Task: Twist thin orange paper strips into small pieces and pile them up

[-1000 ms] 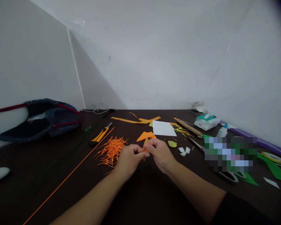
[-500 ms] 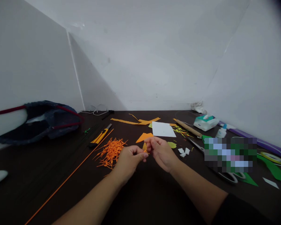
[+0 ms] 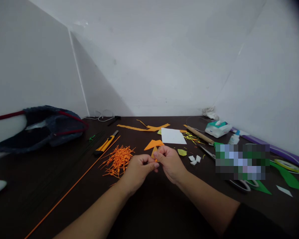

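Note:
My left hand point(image 3: 137, 169) is closed in a pinch on a small orange paper piece point(image 3: 156, 160), mostly hidden by the fingertips. Against it, my right hand point(image 3: 173, 165) pinches the same piece between thumb and fingers. To the left lies a heap of thin orange paper pieces point(image 3: 121, 157) with thickened, bud-like parts. Just beyond the fingertips are an orange paper sheet point(image 3: 153, 144) and a darker orange-yellow scrap point(image 3: 154, 152). A yellow-green paper petal point(image 3: 182, 152) rests past my right hand.
A yellow utility knife point(image 3: 106, 143) and a long orange stick point(image 3: 72, 187) lie left. White paper point(image 3: 173, 136) and orange strips point(image 3: 142, 128) are at the back. On the right are scissors point(image 3: 241, 186), a glue bottle point(image 3: 234, 137) and a tissue pack point(image 3: 218, 128). A dark bag point(image 3: 52, 129) leans far left.
My right hand's fingers have closed and come down onto the orange piece beside my left fingertips. My left hand stays nearly in place. The view has shifted slightly.

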A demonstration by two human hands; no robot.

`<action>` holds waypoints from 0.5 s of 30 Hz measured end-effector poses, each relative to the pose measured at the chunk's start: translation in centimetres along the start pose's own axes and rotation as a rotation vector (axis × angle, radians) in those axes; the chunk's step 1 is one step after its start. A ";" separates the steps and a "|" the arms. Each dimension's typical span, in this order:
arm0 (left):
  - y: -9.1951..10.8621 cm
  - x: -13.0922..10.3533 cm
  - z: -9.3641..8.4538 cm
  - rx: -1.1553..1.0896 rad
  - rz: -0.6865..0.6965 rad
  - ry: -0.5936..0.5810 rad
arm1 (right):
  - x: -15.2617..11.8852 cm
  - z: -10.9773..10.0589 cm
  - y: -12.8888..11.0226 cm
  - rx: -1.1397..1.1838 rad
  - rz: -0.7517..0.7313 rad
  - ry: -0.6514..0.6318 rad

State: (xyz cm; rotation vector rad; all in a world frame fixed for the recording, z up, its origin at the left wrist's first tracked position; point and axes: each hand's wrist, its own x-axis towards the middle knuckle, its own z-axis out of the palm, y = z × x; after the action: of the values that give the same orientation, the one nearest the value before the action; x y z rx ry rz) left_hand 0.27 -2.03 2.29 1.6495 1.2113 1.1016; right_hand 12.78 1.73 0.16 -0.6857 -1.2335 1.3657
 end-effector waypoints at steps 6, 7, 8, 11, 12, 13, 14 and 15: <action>-0.2 -0.1 0.0 -0.109 -0.009 -0.004 | 0.4 -0.8 -1.1 0.109 0.038 -0.201; -0.2 -0.1 0.0 -0.135 -0.011 -0.012 | 0.5 -1.0 -1.4 0.103 0.032 -0.225; -0.2 -0.1 0.0 -0.157 -0.014 -0.025 | 0.6 -1.1 -1.6 0.088 0.025 -0.237; -0.3 -0.1 0.1 -0.195 -0.025 -0.062 | 0.7 -1.3 -1.6 0.044 0.017 -0.212; -0.3 -0.1 0.1 -0.198 -0.029 -0.072 | 0.7 -1.3 -1.5 0.035 0.013 -0.185; -0.4 -0.1 0.2 -0.192 -0.030 -0.081 | 0.7 -1.3 -1.3 0.023 0.004 -0.149; -0.4 -0.1 0.2 -0.179 -0.024 -0.088 | 0.8 -1.3 -1.2 0.007 -0.011 -0.107; -0.4 -0.1 0.3 -0.161 -0.013 -0.091 | 0.8 -1.3 -1.0 -0.011 -0.029 -0.059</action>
State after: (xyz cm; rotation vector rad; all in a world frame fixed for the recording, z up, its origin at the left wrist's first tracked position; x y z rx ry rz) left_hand 0.37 -2.04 1.79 1.5499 1.0463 1.0757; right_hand 14.14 2.72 0.94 -0.6366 -1.2945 1.3641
